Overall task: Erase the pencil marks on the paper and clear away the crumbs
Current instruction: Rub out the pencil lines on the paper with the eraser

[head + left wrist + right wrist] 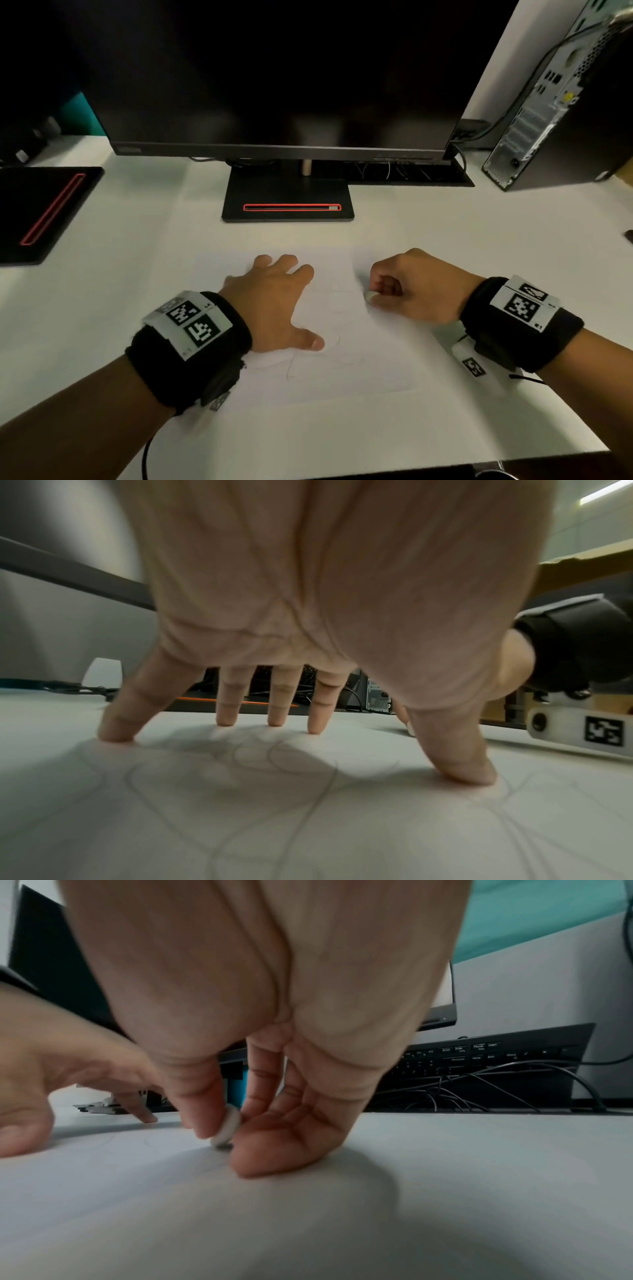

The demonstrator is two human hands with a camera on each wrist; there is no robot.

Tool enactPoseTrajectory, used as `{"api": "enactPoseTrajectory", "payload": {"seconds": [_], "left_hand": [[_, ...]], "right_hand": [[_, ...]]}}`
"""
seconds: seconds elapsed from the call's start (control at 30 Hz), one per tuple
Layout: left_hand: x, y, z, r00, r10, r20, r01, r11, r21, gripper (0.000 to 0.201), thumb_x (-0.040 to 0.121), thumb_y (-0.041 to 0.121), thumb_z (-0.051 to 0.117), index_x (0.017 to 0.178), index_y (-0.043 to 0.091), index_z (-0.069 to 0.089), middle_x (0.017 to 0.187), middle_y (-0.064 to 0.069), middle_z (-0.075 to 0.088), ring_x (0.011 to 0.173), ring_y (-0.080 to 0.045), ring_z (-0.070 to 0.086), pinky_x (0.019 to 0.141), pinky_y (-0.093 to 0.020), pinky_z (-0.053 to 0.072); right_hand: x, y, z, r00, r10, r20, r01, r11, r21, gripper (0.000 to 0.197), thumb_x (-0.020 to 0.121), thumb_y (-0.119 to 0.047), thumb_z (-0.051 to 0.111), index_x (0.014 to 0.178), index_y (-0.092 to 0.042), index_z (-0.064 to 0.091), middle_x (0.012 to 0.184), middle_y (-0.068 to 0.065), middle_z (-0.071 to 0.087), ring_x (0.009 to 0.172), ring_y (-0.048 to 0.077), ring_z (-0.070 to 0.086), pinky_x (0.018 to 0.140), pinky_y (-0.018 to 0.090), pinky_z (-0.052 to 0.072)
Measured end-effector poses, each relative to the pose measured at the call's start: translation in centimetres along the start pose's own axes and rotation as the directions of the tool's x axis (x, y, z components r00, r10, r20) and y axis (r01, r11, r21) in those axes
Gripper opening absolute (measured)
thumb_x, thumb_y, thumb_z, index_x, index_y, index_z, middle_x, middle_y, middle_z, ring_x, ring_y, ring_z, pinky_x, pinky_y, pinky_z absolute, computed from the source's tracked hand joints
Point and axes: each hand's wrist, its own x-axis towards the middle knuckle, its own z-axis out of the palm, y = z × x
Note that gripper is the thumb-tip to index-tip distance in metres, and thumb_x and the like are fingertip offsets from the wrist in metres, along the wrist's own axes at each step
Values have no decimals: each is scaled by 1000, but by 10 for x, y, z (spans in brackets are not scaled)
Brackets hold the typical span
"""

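Erasing in progress, at an early to middle stage as judged from the marks that remain. The paper (342, 370) lies flat on the white worktop (137, 274) in front of the monitor base (287, 202). The left hand (274, 301) rests on the sheet with fingers spread and straight, fingertips (116, 733) and thumb pressing down to steady it; this grip is apart and holds nothing. The right hand (411, 287) pinches a small white eraser (226, 1131) between thumb and forefinger, its lower edge touching the paper near the sheet's far right part; this grip is clamped on the eraser. Faint looping pencil lines (240, 791) cover the area under and near the left hand, and more show near the thumb in the head view (308, 363), so most of the drawing appears not yet removed. The paper around the eraser looks largely blank, though whether it was drawn on cannot be told. No crumbs can be made out in any view; they may be too small to see. Left to do, by this reading: rub out the remaining lines, then brush the crumbs away.
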Motion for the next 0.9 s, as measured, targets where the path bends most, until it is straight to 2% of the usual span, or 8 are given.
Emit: {"api": "enactPoseTrajectory", "payload": {"seconds": [0.07, 0.13, 0.33, 0.43, 0.57, 0.67, 0.8, 0.9], "left_hand": [[-1, 1, 0, 1000, -15, 13, 16, 1000, -17, 96, 69, 87, 57, 147, 51, 15, 162, 7, 8, 149, -28, 8, 108, -61, 35], [-3, 2, -2, 999, -23, 37, 24, 999, -22, 99, 70, 86, 57, 150, 57, 7, 163, 7, 2, 151, -27, 0, 111, -61, 32], [0, 4, 1, 999, -20, 48, 19, 1000, 15, 110, 54, 97, 53, 146, 62, 3, 156, 9, 6, 146, -30, 5, 106, -60, 38], [0, 5, 0, 999, -20, 49, 19, 1000, 10, 111, 54, 97, 54, 147, 62, 5, 157, 9, 5, 146, -29, 4, 107, -60, 37], [0, 6, 0, 998, -27, 59, 27, 1000, 4, 111, 55, 97, 56, 147, 62, 7, 157, 9, 5, 147, -30, 4, 107, -60, 38], [1, 7, 0, 998, -32, 61, 32, 999, -2, 111, 54, 97, 56, 147, 61, 8, 156, 9, 6, 147, -30, 3, 106, -60, 39], [1, 6, -1, 997, -35, 63, 35, 999, -1, 112, 54, 96, 57, 148, 60, 9, 155, 9, 7, 147, -31, 4, 106, -58, 40], [2, 7, -2, 998, -33, 59, 33, 999, -4, 112, 53, 96, 58, 148, 61, 9, 155, 8, 9, 146, -31, 6, 105, -58, 40]], "right_hand": [[0, 0, -3, 1000, 3, 16, -3, 1000, -10, 18, 94, -41, 63, 84, -26, 65, 71, -8, 66, 66, 8, 60, 63, 24, 51], [1, -1, -5, 1000, 3, 28, -2, 1000, -28, 17, 94, -39, 63, 85, -25, 66, 73, -8, 66, 67, 8, 60, 65, 26, 51], [3, -5, -7, 999, 40, 18, -38, 994, -98, 13, 92, -32, 64, 83, -23, 64, 69, -11, 61, 67, 1, 52, 63, 25, 42], [1, -13, 0, 1000, 20, 24, -17, 993, -121, 13, 91, -31, 62, 82, -22, 61, 67, -12, 57, 67, -3, 45, 64, 25, 39], [2, -20, -2, 997, -1, 72, 10, 993, -119, 12, 90, -29, 64, 83, -19, 65, 65, -11, 58, 61, 1, 49, 59, 20, 38], [7, -16, -6, 999, 22, 32, -17, 990, -138, 13, 90, -29, 64, 83, -18, 65, 66, -11, 57, 65, -2, 46, 63, 26, 41], [4, -23, -3, 993, -31, 110, 48, 987, -154, 15, 90, -29, 63, 80, -18, 63, 63, -10, 57, 59, 1, 48, 59, 24, 42], [6, -17, -10, 998, 20, 53, -10, 985, -171, 15, 90, -28, 62, 77, -21, 59, 63, -12, 54, 64, -2, 42, 64, 27, 39]]}}
